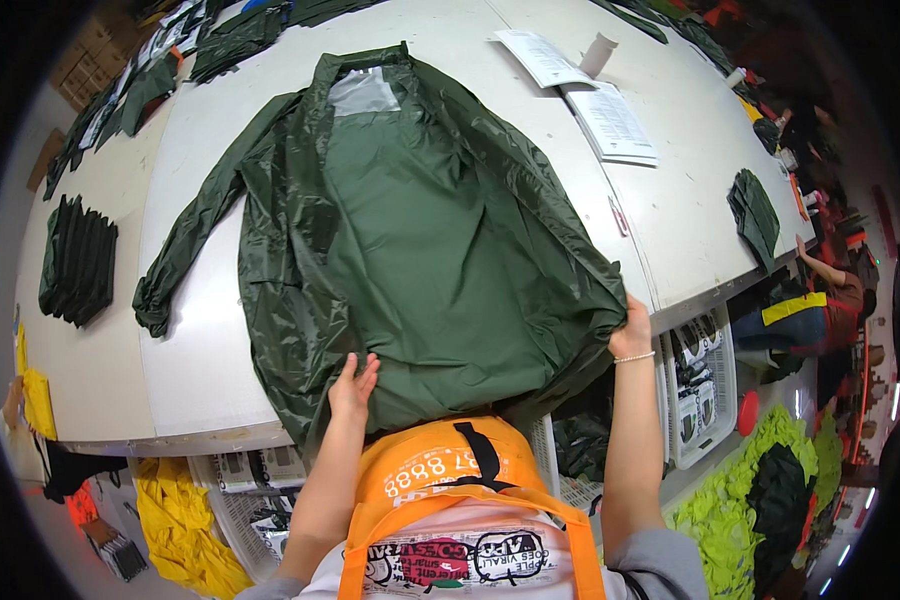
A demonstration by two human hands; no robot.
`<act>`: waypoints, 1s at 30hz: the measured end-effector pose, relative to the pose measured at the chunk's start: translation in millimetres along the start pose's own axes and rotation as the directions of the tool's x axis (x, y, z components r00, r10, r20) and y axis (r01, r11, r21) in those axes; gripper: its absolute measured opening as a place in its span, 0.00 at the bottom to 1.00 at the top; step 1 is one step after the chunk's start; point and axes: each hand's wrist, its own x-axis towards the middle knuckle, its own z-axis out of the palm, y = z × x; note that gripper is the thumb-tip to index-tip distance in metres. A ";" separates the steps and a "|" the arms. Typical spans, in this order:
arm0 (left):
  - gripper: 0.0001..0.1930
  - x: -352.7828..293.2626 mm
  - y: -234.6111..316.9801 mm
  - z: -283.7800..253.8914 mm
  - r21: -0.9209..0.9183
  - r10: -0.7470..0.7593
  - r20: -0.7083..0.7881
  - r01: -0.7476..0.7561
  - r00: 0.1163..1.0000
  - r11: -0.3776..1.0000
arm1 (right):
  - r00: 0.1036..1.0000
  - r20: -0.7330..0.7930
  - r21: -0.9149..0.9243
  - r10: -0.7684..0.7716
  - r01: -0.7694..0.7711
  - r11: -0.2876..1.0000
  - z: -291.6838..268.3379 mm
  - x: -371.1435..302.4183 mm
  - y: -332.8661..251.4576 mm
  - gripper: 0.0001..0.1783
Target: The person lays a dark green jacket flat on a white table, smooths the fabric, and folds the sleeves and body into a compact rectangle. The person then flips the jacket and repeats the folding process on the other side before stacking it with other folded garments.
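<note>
A dark green rain jacket [420, 240] lies spread on the white table, its front laid apart so that the inside shows. Its collar points to the far edge, and one sleeve [205, 230] stretches out to the left. The lower hem hangs over the near table edge toward my orange apron. My left hand [353, 388] rests at the hem, left of the middle, with its fingers stretched out against the fabric. At the jacket's right lower corner, my right hand [632, 328] is closed on the bunched edge; its fingertips are partly hidden by the cloth.
A stack of folded dark green garments [78, 262] sits at the left. An open booklet [610, 122] and a small cylinder [598, 55] lie at the far right. White crates [705, 400] and yellow fabric [185, 520] are below the table. Another person [820, 310] stands at right.
</note>
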 end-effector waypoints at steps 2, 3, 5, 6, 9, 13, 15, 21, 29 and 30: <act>0.22 -1.8 4.3 1.3 0.020 0.006 -0.005 -0.006 1.000 1.000 | 0.974 -0.145 -0.224 -0.171 0.136 0.965 -14.4 5.2 -9.4 0.15; 0.22 -2.0 0.3 9.8 0.048 -0.014 0.004 0.014 1.000 0.999 | 0.869 -0.288 -0.636 -0.402 0.140 0.759 -62.8 25.7 -11.6 0.17; 0.21 -3.2 -0.8 14.6 0.081 -0.007 -0.018 0.009 1.000 0.997 | 0.723 -0.255 -0.965 -0.642 -0.230 0.125 -75.1 33.5 -1.6 0.21; 0.22 -2.8 -3.8 13.0 0.085 0.027 -0.019 -0.026 0.999 0.996 | 0.663 -0.241 -0.969 -0.708 -0.125 0.213 -68.6 31.0 11.0 0.26; 0.21 -1.0 -1.4 7.3 0.104 0.037 -0.041 -0.033 0.998 0.994 | 0.659 0.082 -0.995 -0.748 0.100 -0.020 -20.0 3.3 33.5 0.30; 0.22 0.7 -3.3 3.8 0.047 -0.005 -0.022 0.006 1.000 0.999 | 0.550 0.567 -0.790 -0.614 0.153 -0.593 -15.0 -10.9 31.4 0.31; 0.24 -0.8 -3.9 1.4 -0.070 -0.115 0.008 0.115 0.993 0.991 | 0.550 0.642 -0.717 -0.534 0.185 -0.672 -9.0 -4.5 24.6 0.29; 0.34 -54.2 -5.8 44.6 0.155 -0.449 0.468 0.429 0.761 0.890 | 0.646 0.626 -0.719 -0.437 0.262 -0.643 8.4 53.7 27.1 0.22; 0.29 -10.3 -11.2 236.2 0.361 -0.254 0.536 0.054 0.805 0.931 | 0.890 0.369 -0.928 -0.267 0.370 -0.050 26.2 103.9 -21.4 0.15; 0.29 -4.0 -15.6 255.8 0.376 -0.219 0.501 0.017 0.837 0.926 | 0.820 0.371 -0.910 -0.436 0.415 0.006 17.5 123.6 -35.9 0.14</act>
